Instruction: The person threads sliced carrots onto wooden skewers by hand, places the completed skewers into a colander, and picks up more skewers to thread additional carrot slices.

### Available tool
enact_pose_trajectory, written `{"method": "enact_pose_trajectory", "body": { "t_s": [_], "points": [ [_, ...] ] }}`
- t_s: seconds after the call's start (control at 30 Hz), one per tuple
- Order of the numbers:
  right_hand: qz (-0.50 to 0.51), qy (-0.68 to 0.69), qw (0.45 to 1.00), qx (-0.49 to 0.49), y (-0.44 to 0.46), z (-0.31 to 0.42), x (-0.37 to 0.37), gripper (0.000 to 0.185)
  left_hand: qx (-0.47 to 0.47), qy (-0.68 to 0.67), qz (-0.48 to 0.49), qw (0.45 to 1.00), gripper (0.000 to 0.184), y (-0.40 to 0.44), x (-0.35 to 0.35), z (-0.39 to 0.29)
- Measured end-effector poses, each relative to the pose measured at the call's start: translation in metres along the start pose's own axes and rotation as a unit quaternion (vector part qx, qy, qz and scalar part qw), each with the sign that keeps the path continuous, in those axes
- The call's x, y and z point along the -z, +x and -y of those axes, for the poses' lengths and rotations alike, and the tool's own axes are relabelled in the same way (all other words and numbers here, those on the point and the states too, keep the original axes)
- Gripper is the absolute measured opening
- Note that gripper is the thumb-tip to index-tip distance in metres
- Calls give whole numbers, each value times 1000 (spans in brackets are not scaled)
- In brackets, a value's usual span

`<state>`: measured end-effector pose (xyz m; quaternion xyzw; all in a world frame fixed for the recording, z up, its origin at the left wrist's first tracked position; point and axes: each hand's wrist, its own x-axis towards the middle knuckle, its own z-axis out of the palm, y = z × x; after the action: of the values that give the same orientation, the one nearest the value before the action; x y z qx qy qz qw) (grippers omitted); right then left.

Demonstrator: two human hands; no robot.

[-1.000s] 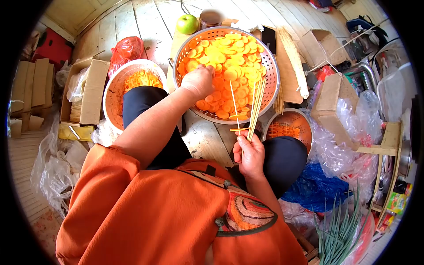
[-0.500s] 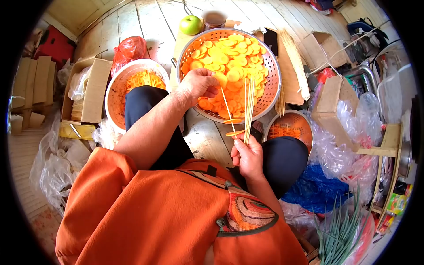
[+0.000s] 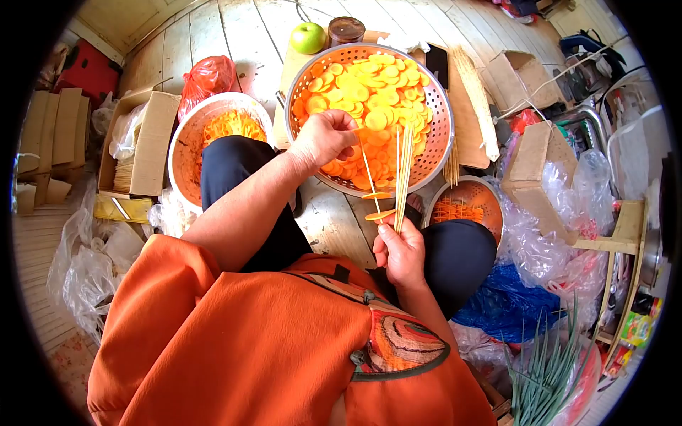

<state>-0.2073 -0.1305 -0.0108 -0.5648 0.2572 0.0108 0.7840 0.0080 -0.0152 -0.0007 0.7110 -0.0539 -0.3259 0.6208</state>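
My right hand (image 3: 402, 252) is closed around the lower ends of several thin wooden skewers (image 3: 406, 174), which point up and away from me. One skewer leans left and carries two orange carrot slices (image 3: 382, 215), spaced apart low on its shaft. At that skewer's upper tip, my left hand (image 3: 328, 140) pinches a carrot slice (image 3: 367, 137); whether the tip has pierced it is hard to make out. Beneath and beyond both hands is a perforated metal colander (image 3: 441, 117) heaped with round carrot slices (image 3: 380, 92).
A white bucket (image 3: 179, 153) of carrot pieces stands left, near a cardboard box (image 3: 155, 145). By my right knee sits a smaller colander (image 3: 490, 202) with threaded orange pieces. Beyond are a green apple (image 3: 307, 38), a jar (image 3: 346, 31) and a phone (image 3: 437, 65). Plastic bags (image 3: 533, 259) crowd the right.
My left hand has shifted slightly right with its carrot slice, now closer to the skewer tip. The skewers and my right hand have moved a little to the right.
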Motion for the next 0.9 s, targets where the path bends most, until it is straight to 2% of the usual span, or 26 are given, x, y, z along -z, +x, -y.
{"method": "enact_pose_trajectory", "body": {
  "t_s": [0.03, 0.1, 0.17, 0.23, 0.27, 0.4, 0.5, 0.77, 0.9],
  "points": [
    [-1, 2, 1000, -3, 0, 0, 0, 15, 0, 0, 0, 1000, 8, -2, -1, 2],
    [-3, 6, 1000, -7, -1, 0, 1, 15, -103, 116, -2, 988, 7, -5, -4, 7],
    [0, 15, 1000, -9, -1, 0, 1, 14, -97, 122, -1, 988, 7, -6, -6, 9],
    [-5, 23, 1000, -13, 0, -1, 3, 15, -130, 181, 7, 975, 8, -13, -10, 7],
    [-11, 31, 999, -16, 0, -1, 3, 15, -54, 128, 48, 989, 9, -12, -12, 10],
    [-34, 62, 997, -19, 6, 0, 1, 16, -88, 159, 116, 977, 12, -26, -28, 26],
    [-30, 82, 996, -16, 8, -2, 1, 15, -61, 138, 118, 981, 13, -26, -31, 28],
    [-48, 92, 994, -16, 10, 0, -2, 13, -92, 202, 101, 970, 17, -31, -26, 12],
    [-60, 100, 993, -17, 11, 2, 1, 13, -93, 155, 87, 980, 17, -26, -19, 10]
  ]
}}
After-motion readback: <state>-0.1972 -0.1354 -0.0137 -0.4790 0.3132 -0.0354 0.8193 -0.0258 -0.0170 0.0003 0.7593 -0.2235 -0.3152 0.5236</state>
